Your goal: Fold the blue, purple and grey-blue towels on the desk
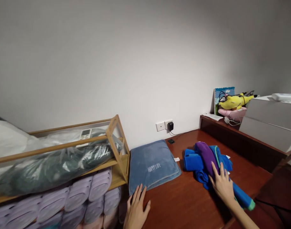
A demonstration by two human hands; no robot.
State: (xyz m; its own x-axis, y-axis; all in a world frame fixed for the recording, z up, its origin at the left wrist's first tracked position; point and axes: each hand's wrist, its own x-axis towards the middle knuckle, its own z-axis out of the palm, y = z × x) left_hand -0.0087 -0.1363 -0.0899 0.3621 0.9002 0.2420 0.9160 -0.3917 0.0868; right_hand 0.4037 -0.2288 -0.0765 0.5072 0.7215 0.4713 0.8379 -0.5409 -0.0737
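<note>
Head view, only one there is: right hand (222,183) is on the cloth pile, fingers spread over the lower end of the purple cloth (205,154), touching it but not visibly clamped; fingertip pressure can't be judged. Purple cloth lies across the blue cloths (193,161) on the red-brown tabletop (176,198), right of centre. A rolled blue cloth (242,194) with a green end sticks out past the right wrist toward the near edge. Left hand (137,208) is empty, palm down, fingers apart, tips at the near left corner of the blue cushion (151,165) marked HAPPY LIFE; contact vs. just above, can't tell. Cushion lies flat near the wall, left of the cloths, well apart from the purple one. Around it: wooden rack (115,152) just left of the cushion with a bagged dark bundle (64,167) on it and lilac slippers (78,192) below; black plug (170,126) in the wall socket behind; yellow plush (234,102) and white drawer box (269,122) on the raised ledge at right. My read: step in hand is handling the cloth pile, pieces not yet separated. Next move calls for right fingers to close on the purple cloth alone, without dragging the blue ones underneath, with left hand over to steady.
</note>
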